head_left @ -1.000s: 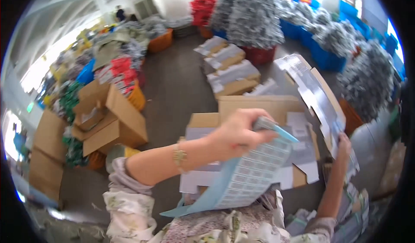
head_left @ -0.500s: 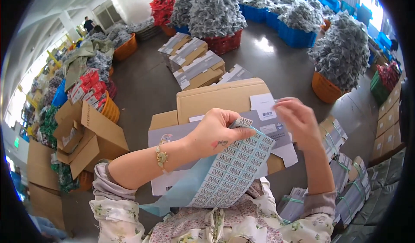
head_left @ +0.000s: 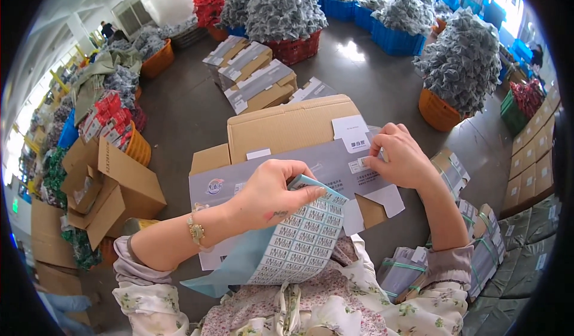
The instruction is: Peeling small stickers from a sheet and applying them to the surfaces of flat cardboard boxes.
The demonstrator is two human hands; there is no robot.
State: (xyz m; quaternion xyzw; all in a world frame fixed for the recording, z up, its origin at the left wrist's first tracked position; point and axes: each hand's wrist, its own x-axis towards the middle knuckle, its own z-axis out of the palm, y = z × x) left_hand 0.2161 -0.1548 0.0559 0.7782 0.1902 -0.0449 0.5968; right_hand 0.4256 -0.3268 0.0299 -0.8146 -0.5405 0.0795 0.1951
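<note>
In my left hand (head_left: 272, 186), between thumb and fingers, is a curling sheet of small printed stickers (head_left: 302, 243) on pale blue backing. Its lower end hangs toward my lap. Beneath both hands lies a grey and brown cardboard box (head_left: 287, 121), folded flat with flaps spread. My right hand (head_left: 402, 159) is closed in a pinch over the box's right part, its fingertips at a small white sticker (head_left: 357, 166) on the grey panel. Those fingers partly hide the sticker. A white flap (head_left: 351, 134) stands just beyond them.
Flat grey boxes (head_left: 257, 76) lie stacked on the floor ahead. An opened brown carton (head_left: 122, 192) stands at left. Strapped bundles of flat boxes (head_left: 403, 270) are at right. Baskets heaped with grey pieces, including an orange basket (head_left: 439, 112), stand farther off.
My right hand has come down and left onto the box's grey panel, fingers now pinched there. My left hand has drawn the sticker sheet slightly left. The whole view has shifted a little.
</note>
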